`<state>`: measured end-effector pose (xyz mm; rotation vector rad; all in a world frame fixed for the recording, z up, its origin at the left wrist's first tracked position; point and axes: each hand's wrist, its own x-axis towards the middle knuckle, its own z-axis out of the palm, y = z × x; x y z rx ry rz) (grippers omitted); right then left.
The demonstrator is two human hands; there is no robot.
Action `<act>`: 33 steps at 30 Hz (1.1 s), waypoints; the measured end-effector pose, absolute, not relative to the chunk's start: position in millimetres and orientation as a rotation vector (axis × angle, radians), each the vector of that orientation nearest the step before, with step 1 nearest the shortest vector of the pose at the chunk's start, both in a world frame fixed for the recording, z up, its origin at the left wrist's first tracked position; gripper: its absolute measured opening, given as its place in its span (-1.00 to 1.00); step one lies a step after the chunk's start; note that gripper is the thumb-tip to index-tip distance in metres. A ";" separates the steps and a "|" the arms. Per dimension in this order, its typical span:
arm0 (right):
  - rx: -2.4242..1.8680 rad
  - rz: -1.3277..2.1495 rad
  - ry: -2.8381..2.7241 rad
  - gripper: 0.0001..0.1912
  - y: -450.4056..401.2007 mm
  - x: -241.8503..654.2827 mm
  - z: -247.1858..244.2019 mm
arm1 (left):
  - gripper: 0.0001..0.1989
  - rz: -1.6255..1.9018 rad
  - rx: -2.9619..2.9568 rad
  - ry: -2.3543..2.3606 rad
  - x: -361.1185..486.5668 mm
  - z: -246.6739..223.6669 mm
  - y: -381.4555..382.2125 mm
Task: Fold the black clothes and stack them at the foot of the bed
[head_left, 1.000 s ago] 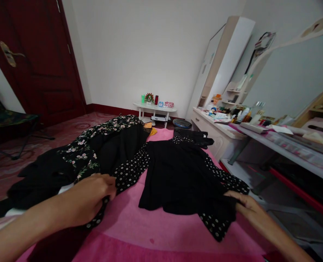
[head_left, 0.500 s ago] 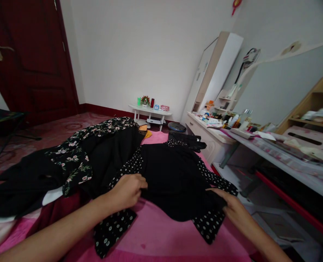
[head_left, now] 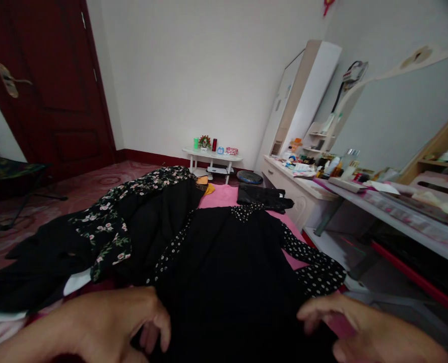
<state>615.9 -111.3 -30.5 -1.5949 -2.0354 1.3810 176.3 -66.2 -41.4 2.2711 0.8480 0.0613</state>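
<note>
A black shirt [head_left: 235,272] with white-patterned polka-dot sleeves and collar lies spread over the pink bed cover [head_left: 218,195], its collar away from me. Its lower part runs out of the bottom of the view. My left hand [head_left: 121,322] is over the shirt's lower left side, fingers bent and apart from the thumb. On the opposite side my right hand [head_left: 363,322] is above the lower right edge, with a wide gap between thumb and fingers. The right dotted sleeve [head_left: 318,262] lies bent beside the shirt; the left one is partly hidden.
To the left lies a heap of dark clothes with a floral black garment [head_left: 110,206]. A folded black garment [head_left: 265,197] sits beyond the collar. A cluttered dressing table [head_left: 303,184] and desk [head_left: 397,201] stand at right, a folding stool [head_left: 12,171] at left.
The shirt has come toward me and its hem has left the view. Both hands have moved down and outward, and their fingers have loosened from the hem.
</note>
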 end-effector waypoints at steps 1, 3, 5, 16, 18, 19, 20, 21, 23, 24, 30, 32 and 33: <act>-1.518 1.397 -2.029 -0.54 -99.7 615.7 -26.1 | -0.74 0.008 2.179 0.781 182.3 -39.8 -55.9; -1.432 1.324 -1.986 -0.58 -65.9 614.3 -25.9 | -0.75 0.080 2.128 0.739 197.3 -40.1 -23.8; -1.489 1.082 -1.911 -0.63 -20.7 613.0 -38.1 | -0.79 0.316 2.214 0.825 216.0 -46.1 19.3; -2.014 0.164 -1.608 -0.66 171.5 619.4 -114.7 | -0.62 0.439 2.248 1.700 300.6 -95.4 212.6; -2.100 0.185 -1.565 -0.58 181.9 620.4 -122.9 | -0.52 0.361 2.204 1.769 305.6 -107.7 224.3; -2.135 0.203 -1.549 -0.54 185.1 620.7 -126.6 | -0.49 0.328 2.189 1.786 307.1 -113.4 227.9; -2.161 0.219 -1.538 -0.51 187.0 620.9 -129.7 | -0.47 0.301 2.179 1.795 308.1 -118.1 230.2; -2.176 0.233 -1.533 -0.52 187.6 620.7 -131.7 | -0.46 0.282 2.173 1.797 308.8 -121.4 231.2; -2.166 0.235 -1.529 -0.61 185.5 619.4 -131.4 | -0.52 0.273 2.171 1.787 309.4 -122.6 229.7; -2.145 0.222 -1.528 -0.67 182.9 618.6 -128.9 | -0.56 0.290 2.176 1.784 309.2 -120.3 227.4; -1.841 -0.066 -1.446 -0.79 152.7 626.1 -92.6 | -0.73 0.706 2.254 1.853 289.6 -81.4 196.9; -1.551 -0.202 -1.449 -0.86 136.9 633.5 -82.2 | -0.81 0.916 2.302 1.820 274.3 -70.4 183.2; -1.420 -0.243 -1.460 -0.91 127.8 636.8 -78.9 | -0.85 1.018 2.345 1.773 265.9 -67.1 176.1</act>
